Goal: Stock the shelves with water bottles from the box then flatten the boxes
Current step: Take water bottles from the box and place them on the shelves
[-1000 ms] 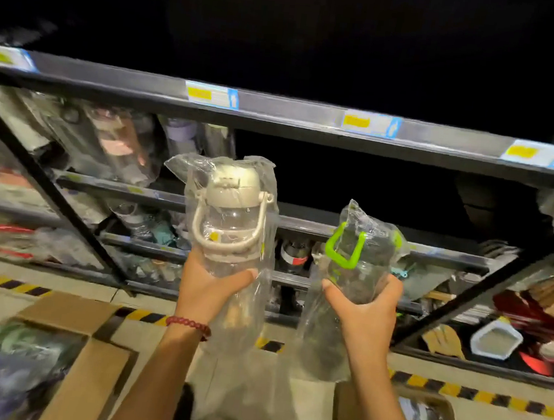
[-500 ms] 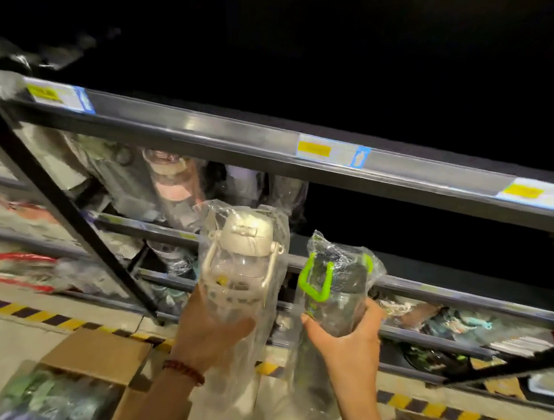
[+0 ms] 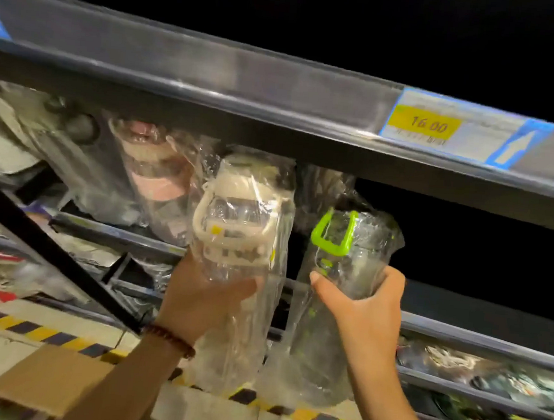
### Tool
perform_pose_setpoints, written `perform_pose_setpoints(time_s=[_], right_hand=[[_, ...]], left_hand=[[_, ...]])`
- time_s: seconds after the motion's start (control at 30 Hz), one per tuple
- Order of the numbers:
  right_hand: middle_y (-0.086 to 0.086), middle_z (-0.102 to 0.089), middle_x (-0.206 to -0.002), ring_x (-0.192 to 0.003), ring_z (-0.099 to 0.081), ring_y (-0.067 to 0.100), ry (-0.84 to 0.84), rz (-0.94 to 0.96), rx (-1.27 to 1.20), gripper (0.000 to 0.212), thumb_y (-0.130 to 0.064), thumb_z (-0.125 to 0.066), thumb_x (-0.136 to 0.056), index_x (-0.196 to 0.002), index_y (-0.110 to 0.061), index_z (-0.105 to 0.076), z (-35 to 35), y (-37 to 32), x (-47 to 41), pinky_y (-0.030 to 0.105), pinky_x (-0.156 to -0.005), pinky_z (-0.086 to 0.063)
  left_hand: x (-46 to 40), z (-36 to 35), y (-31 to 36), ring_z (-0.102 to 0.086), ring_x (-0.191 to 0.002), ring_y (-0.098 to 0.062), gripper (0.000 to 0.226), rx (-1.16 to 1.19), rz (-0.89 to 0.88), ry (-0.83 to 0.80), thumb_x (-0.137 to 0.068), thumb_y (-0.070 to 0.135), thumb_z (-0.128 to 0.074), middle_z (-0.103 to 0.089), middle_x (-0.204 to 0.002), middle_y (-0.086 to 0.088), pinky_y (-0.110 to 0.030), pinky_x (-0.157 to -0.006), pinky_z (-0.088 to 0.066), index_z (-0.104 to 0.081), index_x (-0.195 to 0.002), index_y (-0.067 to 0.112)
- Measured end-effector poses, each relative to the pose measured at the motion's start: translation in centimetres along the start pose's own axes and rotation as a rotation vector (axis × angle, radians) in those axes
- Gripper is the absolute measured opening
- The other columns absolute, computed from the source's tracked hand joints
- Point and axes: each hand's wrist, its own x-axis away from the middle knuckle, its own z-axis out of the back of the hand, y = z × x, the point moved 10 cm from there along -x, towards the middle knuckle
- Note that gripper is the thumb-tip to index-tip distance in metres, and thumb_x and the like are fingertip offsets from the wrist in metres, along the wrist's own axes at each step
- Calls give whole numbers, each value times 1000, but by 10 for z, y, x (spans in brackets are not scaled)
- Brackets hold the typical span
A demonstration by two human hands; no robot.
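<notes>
My left hand [image 3: 201, 298] grips a clear water bottle with a cream lid and handle [image 3: 234, 219], wrapped in a plastic bag. My right hand [image 3: 366, 304] grips a second bagged clear bottle with a green handle [image 3: 343, 245]. Both bottles are upright and raised to the opening just under the upper shelf rail [image 3: 279, 96], their tops close to its lower edge. More bagged bottles [image 3: 151, 172] stand on the shelf to the left of them. An open cardboard box [image 3: 49, 381] lies on the floor at the lower left.
A yellow price tag reading 16.00 [image 3: 424, 122] sits on the upper rail. A black diagonal brace [image 3: 51, 250] crosses the left side. Lower shelf rails [image 3: 478, 341] hold packaged goods. Yellow-black hazard tape [image 3: 317, 417] runs along the floor below the shelving.
Both hands have lifted the bottles up and forward toward the shelf opening. The view has moved closer, so the upper rail now fills the top of the frame.
</notes>
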Motion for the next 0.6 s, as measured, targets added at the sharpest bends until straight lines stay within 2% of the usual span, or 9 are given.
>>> perform_pose_setpoints(time_s=[0.07, 0.1, 0.23, 0.3, 0.37, 0.4, 0.5, 0.6], right_hand=[[-11, -56, -90, -73, -55, -4, 13, 7, -71, 63, -31, -85, -64, -110, -16, -46, -5, -3, -12, 12, -58, -42], [-10, -57, -92, -75, -57, -3, 25, 8, -106, 60, -32, -85, -64, -109, -17, -47, -6, -4, -17, 13, -61, -45], [-6, -59, -108, -95, -61, 12, 80, -22, -226, 61, -45, -83, -63, -108, -25, -47, 4, -9, -33, 32, -77, -51], [-2, -56, -113, -100, -60, 19, 114, -49, -265, 65, -52, -81, -58, -106, -26, -46, 10, -11, -40, 46, -85, -53], [1, -55, -110, -99, -61, 22, 155, -65, -305, 59, -51, -79, -55, -97, -29, -45, 17, -12, -46, 52, -86, -53], [2, -54, -109, -99, -61, 23, 183, -72, -326, 56, -49, -78, -54, -93, -30, -43, 21, -13, -48, 53, -85, -53], [2, -53, -104, -92, -59, 20, 268, -59, -386, 49, -40, -74, -56, -89, -29, -40, 31, -13, -52, 46, -81, -54], [-3, -48, -97, -81, -52, 9, 337, 2, -434, 46, -25, -76, -69, -97, -20, -39, 37, -11, -54, 30, -69, -48]], left_hand=[[-11, -2, 3, -70, -85, -9, 53, 26, -44, -7, -46, 30, -82, -74, -89, 5, -22, -65, -55, -69, -97, 19], [-17, -4, 4, -70, -89, -12, 55, 35, -60, -15, -44, 34, -80, -74, -91, 4, -25, -69, -56, -69, -96, 20], [-35, -14, 15, -70, -91, -12, 55, 106, -106, -76, -44, 27, -84, -74, -94, 4, -21, -70, -54, -69, -97, 22], [-41, -20, 23, -69, -74, -3, 54, 144, -120, -95, -41, 19, -89, -73, -78, 9, -14, -60, -51, -68, -91, 19], [-45, -28, 30, -60, -51, 3, 44, 207, -106, -114, -44, 8, -86, -64, -56, 13, -9, -47, -44, -62, -80, 15], [-48, -32, 33, -59, -50, 2, 44, 241, -110, -124, -45, 4, -86, -63, -55, 13, -11, -47, -45, -61, -80, 15], [-58, -34, 36, -68, -79, -12, 48, 295, -134, -89, -47, 20, -78, -70, -78, 8, -28, -69, -55, -65, -94, 18], [-62, -36, 34, -67, -87, -17, 47, 255, -157, -31, -48, 25, -78, -69, -81, 7, -36, -78, -54, -65, -92, 17]])
